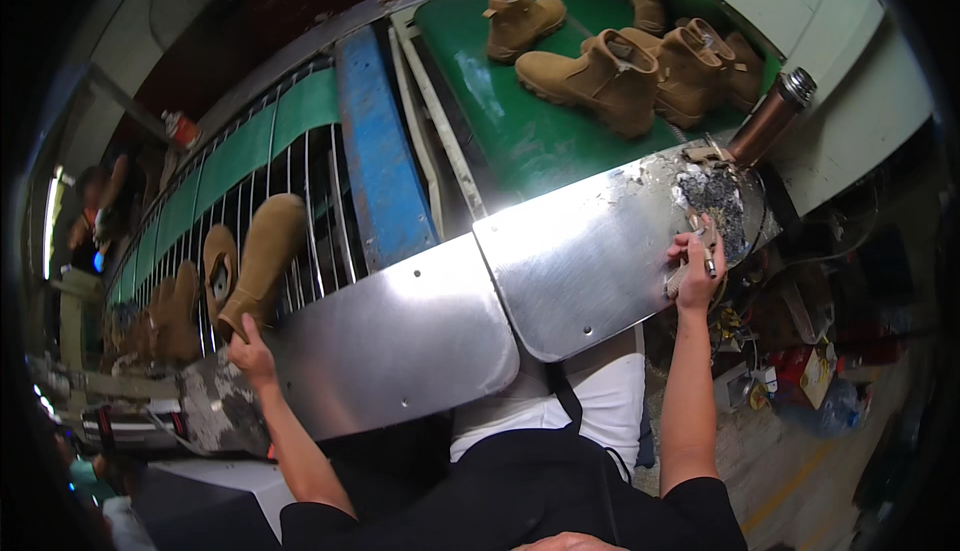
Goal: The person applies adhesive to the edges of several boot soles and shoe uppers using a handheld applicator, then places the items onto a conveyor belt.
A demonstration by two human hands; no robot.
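Left hand (250, 351) fingers closed on heel of tan suede boot (262, 256), near left on wire rack (320, 201). Right hand (697, 269) curled around small metal tool (706, 251) over curved steel plate (590, 251). More tan boots (600, 76) on far green belt (510, 121); copper cylindrical flask (770, 116) at right.

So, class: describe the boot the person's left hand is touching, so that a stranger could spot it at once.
Find the wire rack left of the blue beam. The boot hangs there sole-out, its heel at the left hand. Unlike the boots standing on the green belt, it is tipped up.
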